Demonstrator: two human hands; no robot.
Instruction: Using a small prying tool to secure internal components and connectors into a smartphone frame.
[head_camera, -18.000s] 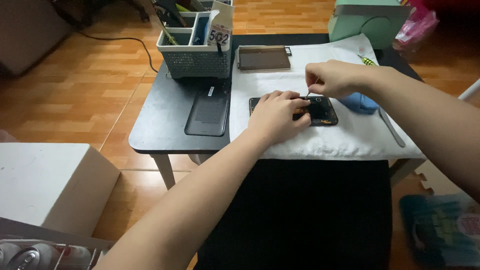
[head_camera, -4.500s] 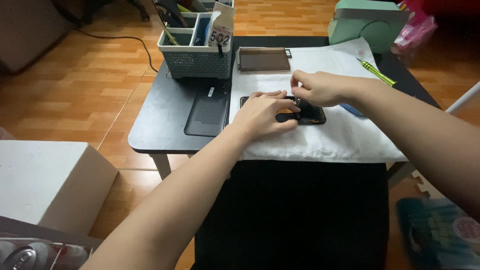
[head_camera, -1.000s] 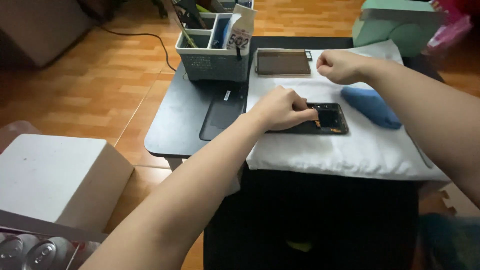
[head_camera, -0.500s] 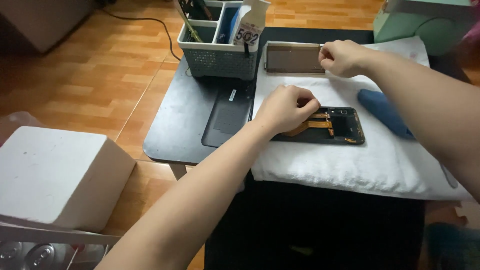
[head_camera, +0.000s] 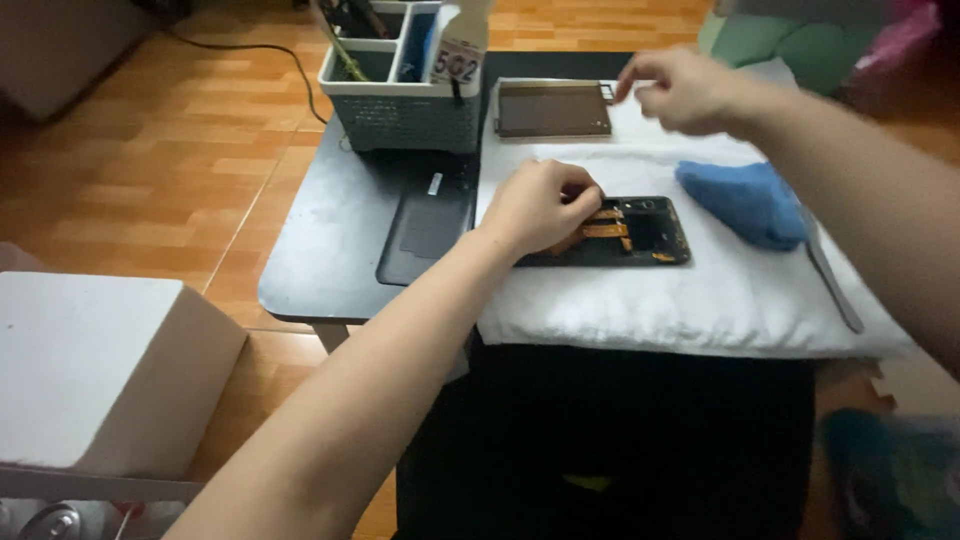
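Observation:
An opened black phone (head_camera: 640, 232) with orange flex cables showing lies on a white towel (head_camera: 700, 290) spread over a small black table (head_camera: 340, 240). My left hand (head_camera: 540, 205) rests curled on the phone's left end, pressing it down. My right hand (head_camera: 680, 90) hovers, blurred, over the far part of the towel next to a brown rectangular panel (head_camera: 552, 108); its fingers are loosely bent and I cannot see anything in them.
A grey slotted organizer basket (head_camera: 400, 75) with tools and a tagged bottle stands at the table's far left. A black phone back cover (head_camera: 430, 228) lies on the bare table. A blue cloth (head_camera: 745, 200) and a thin metal tool (head_camera: 830, 280) lie at right. A white box (head_camera: 100, 370) is at lower left.
My right hand has lifted off the phone and moved up to the far side beside the brown panel. My view has shifted closer and leftward. My left hand stays on the phone.

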